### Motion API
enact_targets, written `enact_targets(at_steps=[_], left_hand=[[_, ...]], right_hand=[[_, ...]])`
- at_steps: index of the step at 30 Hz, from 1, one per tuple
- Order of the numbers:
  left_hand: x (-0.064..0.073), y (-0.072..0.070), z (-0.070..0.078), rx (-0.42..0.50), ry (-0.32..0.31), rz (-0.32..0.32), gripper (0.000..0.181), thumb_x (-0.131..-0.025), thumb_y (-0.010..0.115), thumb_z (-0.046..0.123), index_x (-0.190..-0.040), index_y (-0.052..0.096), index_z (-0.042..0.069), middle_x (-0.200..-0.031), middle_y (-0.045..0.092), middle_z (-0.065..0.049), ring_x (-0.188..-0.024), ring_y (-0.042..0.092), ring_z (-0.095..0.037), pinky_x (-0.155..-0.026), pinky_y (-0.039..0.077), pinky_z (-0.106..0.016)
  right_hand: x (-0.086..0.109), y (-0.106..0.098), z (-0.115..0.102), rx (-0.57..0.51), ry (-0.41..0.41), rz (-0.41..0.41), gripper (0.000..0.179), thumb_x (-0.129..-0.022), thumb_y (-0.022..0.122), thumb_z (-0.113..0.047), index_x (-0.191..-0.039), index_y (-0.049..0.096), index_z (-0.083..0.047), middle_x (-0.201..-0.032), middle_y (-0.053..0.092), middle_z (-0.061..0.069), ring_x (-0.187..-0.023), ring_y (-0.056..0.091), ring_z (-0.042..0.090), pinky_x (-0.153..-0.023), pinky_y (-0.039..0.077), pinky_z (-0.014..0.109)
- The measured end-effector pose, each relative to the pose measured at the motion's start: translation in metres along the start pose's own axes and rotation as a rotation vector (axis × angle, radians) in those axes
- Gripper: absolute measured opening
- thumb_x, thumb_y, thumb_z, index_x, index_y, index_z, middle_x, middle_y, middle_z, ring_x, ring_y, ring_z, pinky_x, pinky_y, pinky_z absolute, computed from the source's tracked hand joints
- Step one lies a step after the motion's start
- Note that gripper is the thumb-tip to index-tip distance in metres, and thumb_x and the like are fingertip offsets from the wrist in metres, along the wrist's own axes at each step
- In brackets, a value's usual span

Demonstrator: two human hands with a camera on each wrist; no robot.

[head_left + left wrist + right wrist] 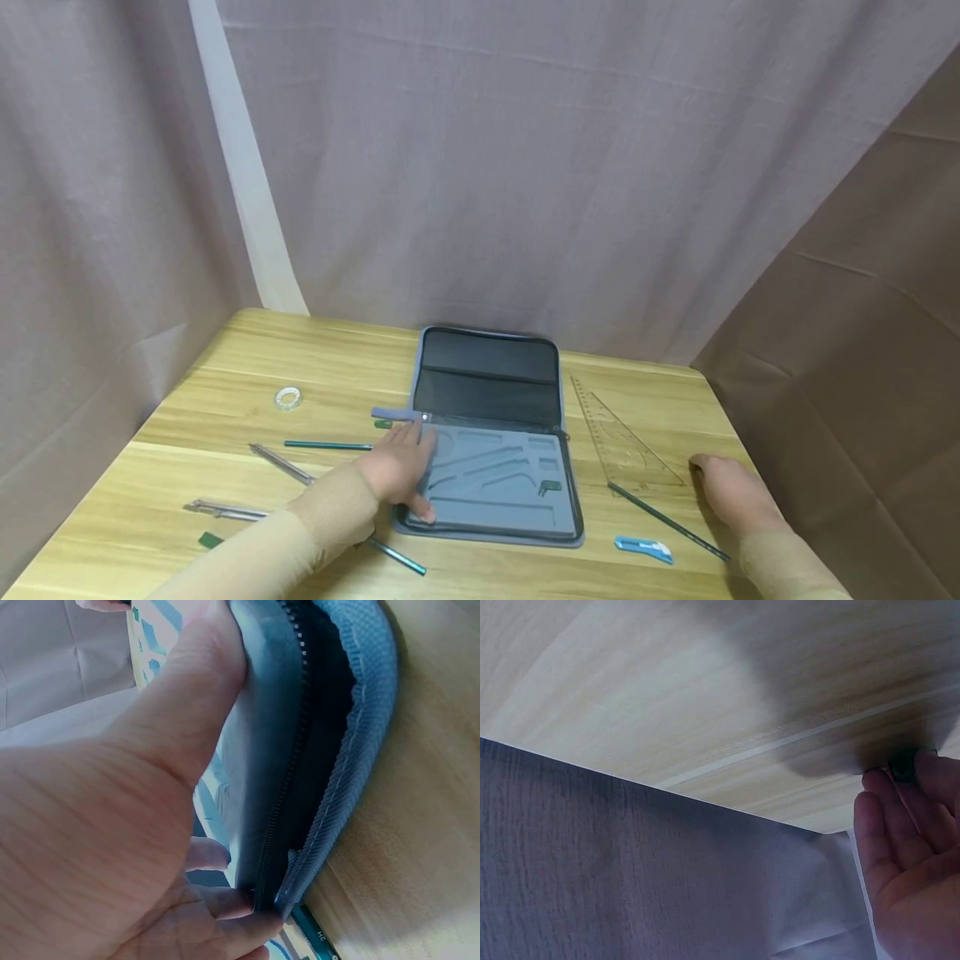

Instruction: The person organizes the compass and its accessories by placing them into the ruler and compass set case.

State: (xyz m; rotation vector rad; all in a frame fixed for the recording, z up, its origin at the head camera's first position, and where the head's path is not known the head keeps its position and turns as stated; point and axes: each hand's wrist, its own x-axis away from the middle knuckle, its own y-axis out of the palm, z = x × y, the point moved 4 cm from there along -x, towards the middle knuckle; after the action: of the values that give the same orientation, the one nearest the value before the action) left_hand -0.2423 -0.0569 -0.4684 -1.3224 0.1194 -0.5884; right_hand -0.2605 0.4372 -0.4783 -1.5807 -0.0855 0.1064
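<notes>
My left hand (397, 467) lies spread on the left side of the zippered case (517, 541), which is unfolded in the middle of the wooden table (345, 346), its dark lid away from me. My thumb presses the front left corner of the grey molded insert (495, 511), and my other fingers reach along the insert's left side. My right hand (735, 492) is well apart from the case, low over the right part of the table, pinching a small dark green piece (904, 766) between thumb and fingers; what it is, I cannot tell. A small green item (551, 486) sits at the right of the insert, among the shaped recesses. Between the case and my right hand lie a clear set square (645, 458), a dark green pencil (667, 521) running toward me from its lower edge, and a blue utility knife (643, 548). To the left of the case are two silver compasses (281, 462), partly behind my sleeve (300, 533), a teal pencil (327, 445) pointing at my left hand, and, farther back, a tape roll (277, 399).
</notes>
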Motion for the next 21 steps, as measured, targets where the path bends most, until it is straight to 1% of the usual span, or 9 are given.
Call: enact_targets(at_steps=[4,9,17,21], left_hand=[[0.0004,-0.0012,-0.0001,-0.001,0.001,-0.002,0.122,-0.057,0.083,0.056,-0.148,0.027,-0.003,-0.152,0.02,-0.031,-0.141,0.02,-0.042,-0.117,0.014,-0.047],[0.0005,-0.0011,-0.0002,-0.011,0.002,0.001,0.122,-0.057,0.083,0.057,-0.148,0.028,-0.003,-0.152,0.021,-0.031,-0.141,0.021,-0.042,-0.117,0.015,-0.046],[0.0012,-0.0013,0.0002,0.01,-0.001,-0.009,0.122,-0.057,0.084,0.054,-0.148,0.027,-0.004,-0.152,0.019,-0.031,-0.141,0.02,-0.042,-0.117,0.015,-0.046],[0.0002,-0.0009,0.0,0.012,-0.008,-0.02,0.121,-0.059,0.084,0.054,-0.149,0.026,-0.003,-0.153,0.018,-0.03,-0.142,0.018,-0.041,-0.117,0.013,-0.046]], right_hand=[[-0.0003,-0.0022,-0.0015,0.008,0.005,-0.002,0.028,-0.094,0.043,0.006,-0.111,0.065,0.002,-0.099,0.067,0.026,-0.088,0.064,0.045,-0.076,0.05,0.058],[-0.0008,-0.002,-0.0019,0.012,0.005,-0.007,0.026,-0.094,0.046,0.004,-0.111,0.065,0.001,-0.098,0.067,0.025,-0.088,0.064,0.045,-0.074,0.05,0.058],[0.0,0.0014,0.0001,0.038,0.003,-0.005,0.026,-0.094,0.047,0.006,-0.112,0.064,0.0,-0.095,0.068,0.023,-0.083,0.065,0.043,-0.069,0.051,0.057],[-0.001,0.0014,0.0017,0.036,0.004,-0.012,0.025,-0.094,0.047,0.005,-0.111,0.064,-0.001,-0.095,0.068,0.022,-0.084,0.065,0.042,-0.072,0.051,0.057]])
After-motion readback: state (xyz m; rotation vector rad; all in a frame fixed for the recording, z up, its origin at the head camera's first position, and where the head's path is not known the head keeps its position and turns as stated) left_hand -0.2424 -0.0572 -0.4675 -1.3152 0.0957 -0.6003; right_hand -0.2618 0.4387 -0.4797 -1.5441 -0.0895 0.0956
